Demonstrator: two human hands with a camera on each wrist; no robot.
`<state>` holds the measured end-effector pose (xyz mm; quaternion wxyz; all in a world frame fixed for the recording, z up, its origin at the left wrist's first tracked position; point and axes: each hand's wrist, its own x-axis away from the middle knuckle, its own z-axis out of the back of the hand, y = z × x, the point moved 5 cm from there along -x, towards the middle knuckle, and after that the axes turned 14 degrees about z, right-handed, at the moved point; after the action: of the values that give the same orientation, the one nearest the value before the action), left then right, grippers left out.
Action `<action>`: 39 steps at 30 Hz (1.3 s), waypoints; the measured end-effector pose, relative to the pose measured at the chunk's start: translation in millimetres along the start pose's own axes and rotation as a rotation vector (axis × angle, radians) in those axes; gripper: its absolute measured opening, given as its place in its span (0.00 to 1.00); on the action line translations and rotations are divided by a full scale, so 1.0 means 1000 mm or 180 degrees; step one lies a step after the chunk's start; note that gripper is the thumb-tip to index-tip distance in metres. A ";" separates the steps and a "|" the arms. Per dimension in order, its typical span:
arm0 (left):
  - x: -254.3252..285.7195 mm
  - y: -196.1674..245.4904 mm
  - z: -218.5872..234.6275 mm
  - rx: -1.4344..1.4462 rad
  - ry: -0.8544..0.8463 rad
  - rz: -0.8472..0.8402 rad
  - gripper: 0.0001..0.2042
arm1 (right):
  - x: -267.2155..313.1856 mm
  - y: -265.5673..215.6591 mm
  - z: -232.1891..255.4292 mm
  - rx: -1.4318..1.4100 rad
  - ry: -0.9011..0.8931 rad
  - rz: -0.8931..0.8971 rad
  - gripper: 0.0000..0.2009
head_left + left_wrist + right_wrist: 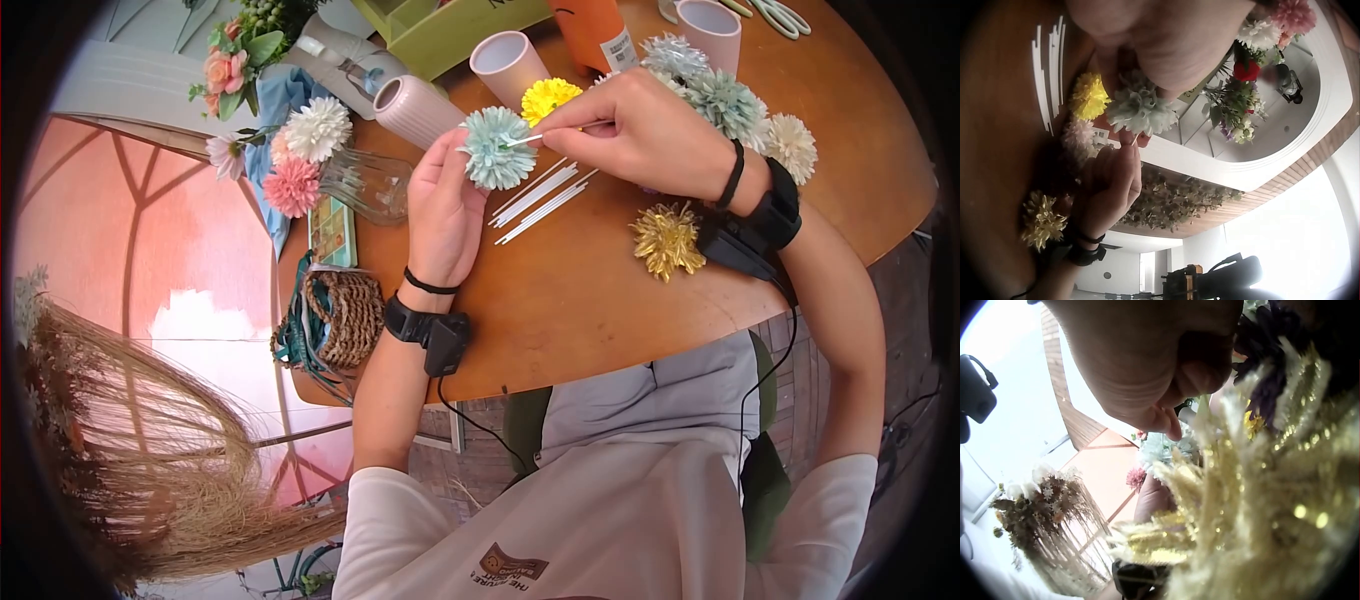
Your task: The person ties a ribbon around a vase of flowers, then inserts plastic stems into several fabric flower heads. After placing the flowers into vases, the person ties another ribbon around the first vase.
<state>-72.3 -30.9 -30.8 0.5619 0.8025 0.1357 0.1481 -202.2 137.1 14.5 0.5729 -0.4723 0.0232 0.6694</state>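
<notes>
A pale blue-green artificial flower head [490, 165] is held up over the table by my left hand [445, 205], its fingers at the flower's left edge. Between the thumb and fingers of my right hand [635, 125] is a thin white stick [530, 139], whose end meets the green middle of the flower. From the left wrist view, the flower head [1138, 109] hides part of the left fingers, and the right hand [1113, 184] comes up close below it. Several white sticks [540, 205] lie on the table under the hands. A yellow flower head [550, 98] sits just behind.
A gold tinsel flower [668, 242] lies near the right wrist; more flower heads [725, 105] are beyond that hand. Pink cups [505, 62], a ribbed vase [415, 108] and an orange container [590, 35] stand behind. To the left are a glass vase [370, 185] and a woven basket [345, 315].
</notes>
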 end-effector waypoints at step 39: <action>0.009 0.003 -0.008 -0.0690 0.0080 -0.0526 0.12 | 0.001 -0.002 -0.005 -0.0173 -0.0331 0.0069 0.12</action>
<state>-67.4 -21.5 -24.4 0.6538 0.7212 0.1915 0.1251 -197.7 135.6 11.6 0.5531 -0.4520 -0.0197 0.6996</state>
